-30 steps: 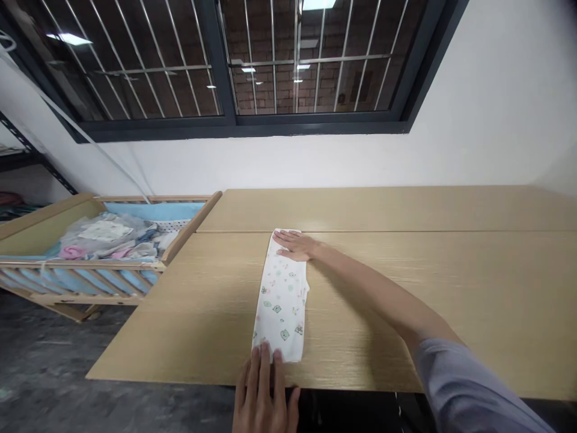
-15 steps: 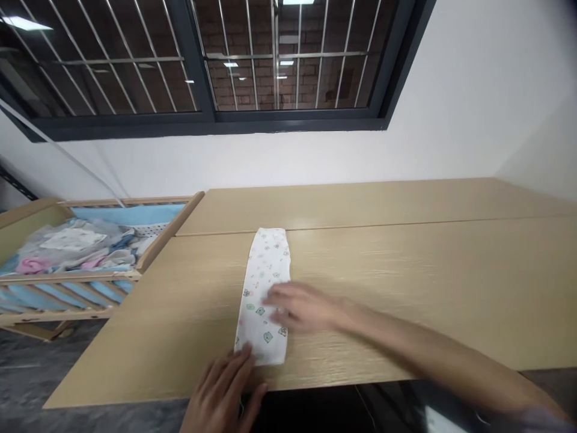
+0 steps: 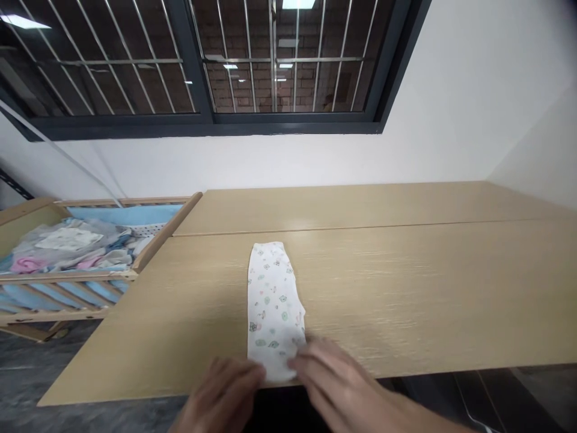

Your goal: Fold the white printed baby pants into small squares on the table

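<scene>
A pair of white baby pants, printed with small green and brown figures, lies folded lengthwise on the wooden tabletop. Its narrow end points toward the wall and its wider end reaches the table's front edge. At the near left corner of the cloth, my left hand has its fingers closed on the fabric. Opposite it, my right hand grips the near right corner, slightly blurred. The fingertips partly cover both corners.
The wooden table has a seam across it and a front edge just below my hands. To the left stands a wooden crib with blue lining, holding a heap of clothes and plastic bags. A barred window is behind.
My right hand has moved from the middle of the pants down to the near right corner. The pants have shifted toward me and look wider, with a point showing on the right side.
</scene>
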Demonstrator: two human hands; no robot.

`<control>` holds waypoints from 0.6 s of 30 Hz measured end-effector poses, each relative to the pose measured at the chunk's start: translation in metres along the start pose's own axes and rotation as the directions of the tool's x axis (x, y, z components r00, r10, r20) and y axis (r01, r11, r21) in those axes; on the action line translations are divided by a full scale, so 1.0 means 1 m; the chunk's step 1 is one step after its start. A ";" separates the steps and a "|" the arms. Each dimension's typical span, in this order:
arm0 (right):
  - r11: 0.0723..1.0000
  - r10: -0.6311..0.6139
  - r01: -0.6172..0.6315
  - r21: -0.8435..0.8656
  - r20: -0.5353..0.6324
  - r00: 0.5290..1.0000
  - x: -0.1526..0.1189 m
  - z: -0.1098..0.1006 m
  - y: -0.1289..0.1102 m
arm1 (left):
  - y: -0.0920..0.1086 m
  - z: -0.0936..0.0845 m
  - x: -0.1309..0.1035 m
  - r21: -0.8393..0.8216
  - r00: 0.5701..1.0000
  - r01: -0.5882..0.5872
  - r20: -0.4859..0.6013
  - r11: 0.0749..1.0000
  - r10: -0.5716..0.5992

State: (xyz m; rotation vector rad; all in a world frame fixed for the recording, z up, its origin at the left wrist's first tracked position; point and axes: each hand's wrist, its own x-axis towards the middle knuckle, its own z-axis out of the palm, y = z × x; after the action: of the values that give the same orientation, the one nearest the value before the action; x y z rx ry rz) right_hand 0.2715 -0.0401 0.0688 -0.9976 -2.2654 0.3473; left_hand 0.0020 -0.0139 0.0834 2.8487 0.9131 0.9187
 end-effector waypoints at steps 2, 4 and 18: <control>0.990 0.093 -0.093 0.107 0.008 0.996 0.030 -0.029 0.004 | -0.012 -0.005 0.029 -0.026 0.990 0.130 -0.054 0.991 -0.131; 0.980 0.143 -0.135 0.148 -0.044 0.989 0.067 -0.045 0.022 | -0.032 -0.010 0.067 -0.018 0.976 0.211 -0.050 0.977 -0.211; 0.892 0.451 -0.452 -0.010 -0.046 0.891 0.198 0.004 0.180 | -0.108 0.055 0.185 0.345 0.806 0.516 0.112 0.784 -0.581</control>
State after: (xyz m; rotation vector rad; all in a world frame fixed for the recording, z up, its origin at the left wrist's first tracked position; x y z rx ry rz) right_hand 0.2697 0.2270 0.0696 -1.5303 -1.9817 0.4925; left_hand 0.0968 0.1833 0.1162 2.5401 1.8499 0.4201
